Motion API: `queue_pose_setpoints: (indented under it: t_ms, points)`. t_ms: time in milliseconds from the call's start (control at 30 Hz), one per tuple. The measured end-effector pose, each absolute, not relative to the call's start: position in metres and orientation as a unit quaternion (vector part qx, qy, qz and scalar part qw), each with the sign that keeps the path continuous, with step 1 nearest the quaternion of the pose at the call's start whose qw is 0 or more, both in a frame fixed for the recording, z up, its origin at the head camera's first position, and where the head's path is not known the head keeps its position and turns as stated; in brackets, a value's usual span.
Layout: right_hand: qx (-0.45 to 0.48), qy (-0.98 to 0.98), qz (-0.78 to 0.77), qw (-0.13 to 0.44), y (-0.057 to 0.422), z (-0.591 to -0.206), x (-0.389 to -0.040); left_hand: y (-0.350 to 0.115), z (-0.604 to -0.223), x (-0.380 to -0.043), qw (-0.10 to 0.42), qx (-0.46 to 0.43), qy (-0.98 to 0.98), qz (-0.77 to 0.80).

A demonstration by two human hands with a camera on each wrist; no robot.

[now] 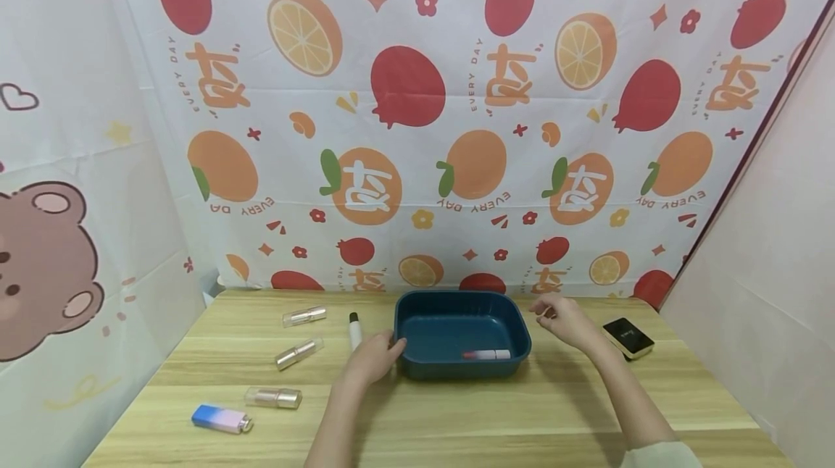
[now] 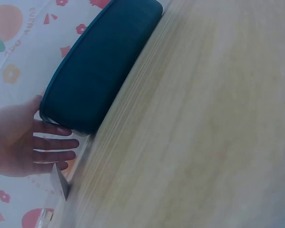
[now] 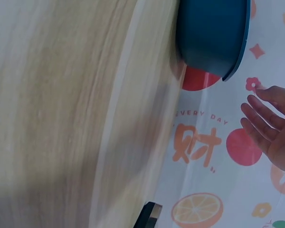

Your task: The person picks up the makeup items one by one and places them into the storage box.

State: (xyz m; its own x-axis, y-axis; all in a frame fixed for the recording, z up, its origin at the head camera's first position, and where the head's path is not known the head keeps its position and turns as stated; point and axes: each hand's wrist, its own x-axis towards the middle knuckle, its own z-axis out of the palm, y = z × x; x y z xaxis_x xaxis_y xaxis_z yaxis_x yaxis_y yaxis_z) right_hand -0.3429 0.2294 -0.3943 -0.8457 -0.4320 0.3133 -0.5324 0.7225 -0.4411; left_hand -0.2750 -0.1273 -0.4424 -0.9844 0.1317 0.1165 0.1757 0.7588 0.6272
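Note:
A dark teal plastic bin point(image 1: 457, 370) stands on the table with a white lipstick point(image 1: 492, 354), its tip reddish, lying inside. My left hand point(image 1: 375, 359) is at the bin's left end. Its thumb point(image 2: 34, 103) is right at the rim, and the other fingers stretch out straight along the outside. To the right of the bin my right hand point(image 1: 566, 319) hovers with nothing in it, fingers loosely extended and apart from the rim. In the right wrist view the same hand point(image 3: 275, 128) faces the bin's end point(image 3: 211, 38).
Left of the bin lie a white tube with a black end point(image 1: 354, 330), several clear-and-metallic lipstick tubes point(image 1: 298, 353) and a blue-to-pink tube point(image 1: 222, 419). A black compact-like case point(image 1: 628, 338) with a gold edge sits on the right. A fruit-print curtain point(image 1: 417, 164) hangs behind.

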Motion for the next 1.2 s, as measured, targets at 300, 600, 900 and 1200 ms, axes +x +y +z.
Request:
queue_pose_setpoints:
  t_ms: [300,600,900,1200]
  points:
    - [0.229,-0.931,0.264,0.108,0.241,-0.397,-0.343,-0.127,-0.443,-0.275,0.034,-0.08,-0.939,-0.333]
    - [0.21,-0.935,0.268,0.098,0.252,-0.398,-0.344,-0.127,-0.444,-0.275,0.038,-0.082,-0.937,-0.336]
    - [0.194,-0.939,0.264,0.103,0.261,-0.406,-0.347,-0.126,-0.444,-0.274,0.038,-0.081,-0.937,-0.337]
    - [0.19,-0.94,0.264,0.101,0.266,-0.412,-0.35,-0.126,-0.444,-0.275,0.035,-0.078,-0.937,-0.339]
